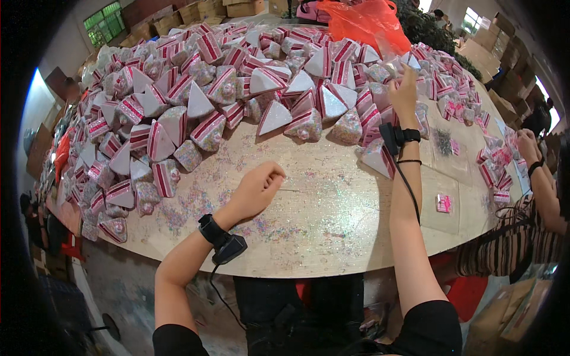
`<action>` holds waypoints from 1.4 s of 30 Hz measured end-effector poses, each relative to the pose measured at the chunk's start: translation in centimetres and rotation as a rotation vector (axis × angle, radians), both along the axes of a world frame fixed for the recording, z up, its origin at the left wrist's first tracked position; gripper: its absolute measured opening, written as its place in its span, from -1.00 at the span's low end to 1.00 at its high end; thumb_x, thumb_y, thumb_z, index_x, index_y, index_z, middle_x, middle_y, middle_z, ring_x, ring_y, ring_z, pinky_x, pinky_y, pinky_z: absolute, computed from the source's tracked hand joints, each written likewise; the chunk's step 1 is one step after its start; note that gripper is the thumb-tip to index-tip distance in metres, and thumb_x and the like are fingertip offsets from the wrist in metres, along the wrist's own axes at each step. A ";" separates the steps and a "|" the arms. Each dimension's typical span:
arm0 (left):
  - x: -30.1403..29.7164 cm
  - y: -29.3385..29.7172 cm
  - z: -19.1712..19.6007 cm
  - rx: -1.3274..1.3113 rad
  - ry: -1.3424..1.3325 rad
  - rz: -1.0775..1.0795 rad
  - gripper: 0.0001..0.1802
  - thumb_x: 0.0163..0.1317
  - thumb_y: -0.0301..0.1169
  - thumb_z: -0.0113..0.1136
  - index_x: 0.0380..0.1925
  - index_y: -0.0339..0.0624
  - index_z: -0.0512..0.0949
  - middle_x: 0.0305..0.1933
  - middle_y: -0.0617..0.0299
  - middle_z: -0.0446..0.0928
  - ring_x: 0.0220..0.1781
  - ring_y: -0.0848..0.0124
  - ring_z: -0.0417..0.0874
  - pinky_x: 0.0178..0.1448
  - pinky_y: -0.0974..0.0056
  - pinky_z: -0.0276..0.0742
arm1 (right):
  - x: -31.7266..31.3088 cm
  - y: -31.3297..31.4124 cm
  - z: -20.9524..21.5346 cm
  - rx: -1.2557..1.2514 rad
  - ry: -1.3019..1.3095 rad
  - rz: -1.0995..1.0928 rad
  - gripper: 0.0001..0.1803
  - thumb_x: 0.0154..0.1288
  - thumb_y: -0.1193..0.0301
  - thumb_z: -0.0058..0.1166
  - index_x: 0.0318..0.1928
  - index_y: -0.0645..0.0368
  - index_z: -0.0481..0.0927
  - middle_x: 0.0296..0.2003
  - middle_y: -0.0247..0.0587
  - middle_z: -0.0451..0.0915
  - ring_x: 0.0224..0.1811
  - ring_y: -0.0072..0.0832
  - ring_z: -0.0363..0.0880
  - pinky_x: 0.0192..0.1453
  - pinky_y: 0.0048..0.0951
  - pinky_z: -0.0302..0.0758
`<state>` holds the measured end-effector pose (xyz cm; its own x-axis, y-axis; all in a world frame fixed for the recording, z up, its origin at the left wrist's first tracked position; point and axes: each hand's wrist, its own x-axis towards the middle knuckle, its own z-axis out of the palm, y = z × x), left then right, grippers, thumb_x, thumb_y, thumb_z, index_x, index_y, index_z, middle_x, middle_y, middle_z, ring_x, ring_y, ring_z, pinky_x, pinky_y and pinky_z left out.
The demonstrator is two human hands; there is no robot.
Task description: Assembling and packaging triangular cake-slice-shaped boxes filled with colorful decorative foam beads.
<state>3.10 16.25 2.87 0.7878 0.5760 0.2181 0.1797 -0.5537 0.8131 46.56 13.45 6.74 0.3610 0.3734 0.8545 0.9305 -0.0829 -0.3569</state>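
My left hand (256, 191) rests low over the table with its fingers curled closed. A thin dark line, perhaps a wire or pin, sticks out by its fingertips; what the fingers hold is hidden. Stretched far forward, my right hand (405, 98) has its fingertips on a small white-topped cake-slice ornament (410, 61) at the pile's far right. Many such ornaments, pink-and-white striped wedges with glittery backs, make up the heap (199, 102). One wedge (378, 156) lies beside my right forearm.
Glitter is scattered over the wooden table (309, 249). A red plastic bag (368, 26) sits at the back. On the right lie a clear plastic sheet with a small pink card (443, 203) and more ornaments, near another person's hands (527, 145). Cardboard boxes stand behind.
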 end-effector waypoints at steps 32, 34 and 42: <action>-0.2 -0.4 0.9 0.202 0.046 -0.182 -0.88 0.20 -0.51 0.07 -0.26 -0.25 0.51 -0.34 0.12 0.45 -0.33 0.29 0.45 -0.22 0.27 0.39 | -1.6 -0.7 0.5 -0.052 -0.086 -0.042 -0.74 0.10 0.53 0.10 -0.14 0.13 0.51 -0.23 -0.09 0.47 -0.13 -0.10 0.48 -0.01 -0.13 0.42; -0.1 -0.5 0.9 0.240 0.020 -0.190 -0.88 0.21 -0.51 0.07 -0.25 -0.25 0.51 -0.34 0.12 0.45 -0.33 0.29 0.45 -0.22 0.27 0.39 | -1.3 -0.9 0.4 -0.099 -0.074 -0.052 -0.78 0.11 0.52 0.11 -0.17 0.13 0.51 -0.24 -0.10 0.47 -0.11 -0.09 0.47 -0.02 -0.13 0.42; -0.2 -0.3 0.7 0.205 0.048 -0.183 -0.88 0.21 -0.50 0.07 -0.25 -0.24 0.51 -0.36 0.15 0.43 -0.30 0.30 0.45 -0.21 0.27 0.39 | -1.4 -0.8 0.3 -0.080 -0.058 -0.006 -0.84 0.13 0.52 0.10 -0.24 0.15 0.48 -0.25 -0.11 0.47 -0.11 -0.07 0.46 -0.02 -0.13 0.40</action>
<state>2.93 15.92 3.60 0.8867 0.3711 0.2758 0.0973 -0.7329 0.6734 45.18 12.62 7.08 0.3143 0.4390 0.8417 0.9487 -0.1146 -0.2945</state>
